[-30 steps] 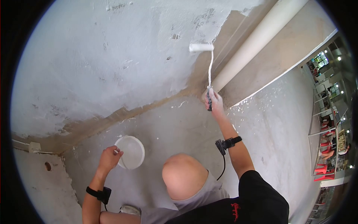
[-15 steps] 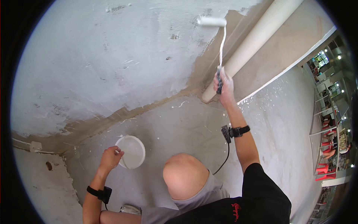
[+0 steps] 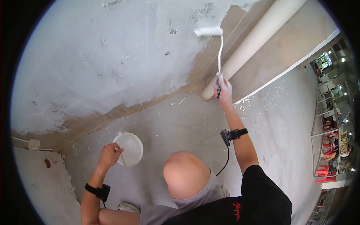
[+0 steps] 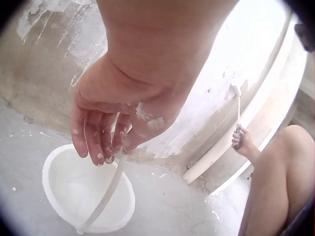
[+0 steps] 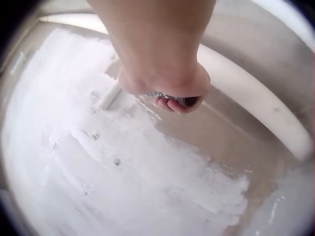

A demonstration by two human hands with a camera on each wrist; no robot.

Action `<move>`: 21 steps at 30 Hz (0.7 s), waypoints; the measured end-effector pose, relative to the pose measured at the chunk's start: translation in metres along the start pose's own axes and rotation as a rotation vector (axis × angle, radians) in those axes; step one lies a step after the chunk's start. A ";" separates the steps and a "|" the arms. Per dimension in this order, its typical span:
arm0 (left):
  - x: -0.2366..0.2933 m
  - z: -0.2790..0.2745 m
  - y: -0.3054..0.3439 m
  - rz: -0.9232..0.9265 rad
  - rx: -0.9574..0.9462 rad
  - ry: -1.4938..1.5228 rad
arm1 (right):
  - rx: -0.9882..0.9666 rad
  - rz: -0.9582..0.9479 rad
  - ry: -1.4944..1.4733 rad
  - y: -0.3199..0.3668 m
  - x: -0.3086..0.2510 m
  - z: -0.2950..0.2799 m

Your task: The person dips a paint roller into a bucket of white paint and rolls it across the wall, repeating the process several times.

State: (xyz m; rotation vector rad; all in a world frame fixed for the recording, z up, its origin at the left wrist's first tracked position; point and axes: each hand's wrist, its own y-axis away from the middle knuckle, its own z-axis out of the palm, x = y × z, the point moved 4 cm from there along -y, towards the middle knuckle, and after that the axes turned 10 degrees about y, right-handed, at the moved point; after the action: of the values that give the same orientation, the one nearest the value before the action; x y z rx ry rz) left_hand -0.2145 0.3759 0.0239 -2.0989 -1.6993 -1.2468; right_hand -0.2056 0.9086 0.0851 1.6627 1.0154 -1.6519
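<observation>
My right hand (image 3: 224, 91) grips the dark handle (image 3: 218, 85) of a paint roller, whose white sleeve (image 3: 209, 32) lies against the wall near the edge of the white coat. In the right wrist view the fingers (image 5: 174, 105) curl round the handle and the roller sleeve (image 5: 110, 96) shows past the hand. My left hand (image 3: 109, 155) holds the handle of a white bucket (image 3: 141, 149) that stands on the floor. The left wrist view shows the pale bucket handle (image 4: 105, 198) pinched between thumb and fingers, with whitish liquid inside the bucket (image 4: 45, 172).
A thick pale pipe (image 3: 258, 42) slants up beside the brown uncoated strip of wall (image 3: 210, 62). A bare knee (image 3: 184, 174) is between the arms. A socket box (image 3: 34, 144) sits low at the left; red chairs (image 3: 323, 171) stand far right.
The roller and right hand first moved up and right along the wall, then slightly back down and left. The left hand has kept its hold on the bucket handle.
</observation>
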 end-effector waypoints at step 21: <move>0.001 0.008 -0.004 -0.049 -0.021 -0.020 | 0.118 -0.126 -0.003 -0.030 -0.117 -0.015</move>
State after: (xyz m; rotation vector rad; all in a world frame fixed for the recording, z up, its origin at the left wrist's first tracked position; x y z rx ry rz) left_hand -0.2141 0.3832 0.0182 -2.1009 -1.7633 -1.2668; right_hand -0.2156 0.9238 0.2053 1.7017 1.0589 -1.8268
